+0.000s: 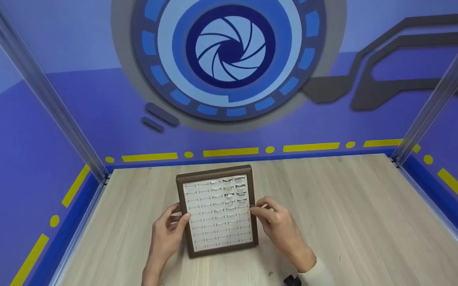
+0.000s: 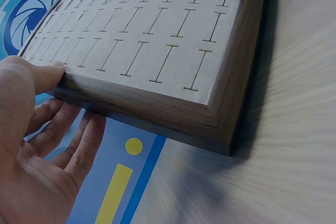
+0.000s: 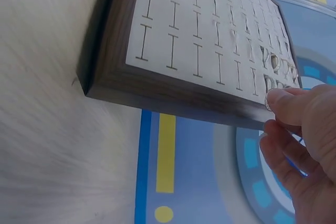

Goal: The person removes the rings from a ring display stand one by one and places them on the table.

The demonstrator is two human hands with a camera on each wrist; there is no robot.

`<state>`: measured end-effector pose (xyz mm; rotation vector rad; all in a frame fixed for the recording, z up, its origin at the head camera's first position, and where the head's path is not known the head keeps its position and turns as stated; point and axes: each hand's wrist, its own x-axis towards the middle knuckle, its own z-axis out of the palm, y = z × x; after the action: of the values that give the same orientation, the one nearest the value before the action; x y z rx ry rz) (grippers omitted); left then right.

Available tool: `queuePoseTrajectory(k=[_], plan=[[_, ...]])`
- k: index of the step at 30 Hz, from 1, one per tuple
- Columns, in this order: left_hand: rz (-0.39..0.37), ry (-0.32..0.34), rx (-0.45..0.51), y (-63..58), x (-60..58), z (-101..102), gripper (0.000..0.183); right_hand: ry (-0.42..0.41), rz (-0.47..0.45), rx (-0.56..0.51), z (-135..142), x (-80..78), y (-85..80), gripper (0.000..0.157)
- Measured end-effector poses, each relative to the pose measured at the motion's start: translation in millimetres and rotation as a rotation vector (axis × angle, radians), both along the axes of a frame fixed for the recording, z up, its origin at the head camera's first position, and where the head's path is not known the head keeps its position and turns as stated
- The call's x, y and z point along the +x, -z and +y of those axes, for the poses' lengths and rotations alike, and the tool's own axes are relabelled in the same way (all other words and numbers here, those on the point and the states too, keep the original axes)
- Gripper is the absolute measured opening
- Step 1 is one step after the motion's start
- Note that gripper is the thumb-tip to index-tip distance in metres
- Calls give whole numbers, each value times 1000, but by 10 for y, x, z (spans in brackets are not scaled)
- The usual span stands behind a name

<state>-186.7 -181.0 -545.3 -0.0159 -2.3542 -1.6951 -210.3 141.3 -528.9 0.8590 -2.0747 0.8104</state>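
A ring display tray (image 1: 220, 216) with a dark wood frame (image 2: 157, 103) and a white slotted insert (image 3: 184, 30) stands propped at a tilt. Several rings (image 1: 229, 188) sit in slots at its upper right; the lower slots hold none. My left hand (image 1: 168, 228) grips the frame's left side, its thumb over the front edge and its fingers behind. At the right edge, my right hand (image 1: 280, 222) pinches a thin silvery ring (image 3: 269, 100) close to the insert. The fingertips hide part of that ring.
Under the tray lies a light wood-grain table (image 1: 356, 214). A small black object (image 1: 292, 280) is at its front edge, with a tiny brown bit (image 1: 270, 273) nearby. Behind stands a blue printed wall (image 1: 229, 137), with metal posts (image 1: 435, 91) at the corners.
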Motion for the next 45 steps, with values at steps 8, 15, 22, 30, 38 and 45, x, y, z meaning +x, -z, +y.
queuePoseTrajectory(k=[8, 15, 22, 30, 38, 45], plan=[[-1, 9, -1, 6, -9, 6, 46, 40, -43, -2, 138, -44, 13, 28], [15, 19, 0, 5, -18, 0, 45, 71, -51, 1, 226, -81, 30, 25], [11, 29, 12, 8, -28, -8, 44, 105, -60, 0, 294, -137, 93, 22], [23, 29, 14, 0, -24, -14, 45, 183, -200, 25, 360, -169, 162, 17], [20, 20, 10, 16, 5, -13, 43, 261, -318, 85, 441, -163, 243, 14], [19, 27, 14, 32, 12, -19, 45, 281, -358, 115, 538, -191, 337, 17]])
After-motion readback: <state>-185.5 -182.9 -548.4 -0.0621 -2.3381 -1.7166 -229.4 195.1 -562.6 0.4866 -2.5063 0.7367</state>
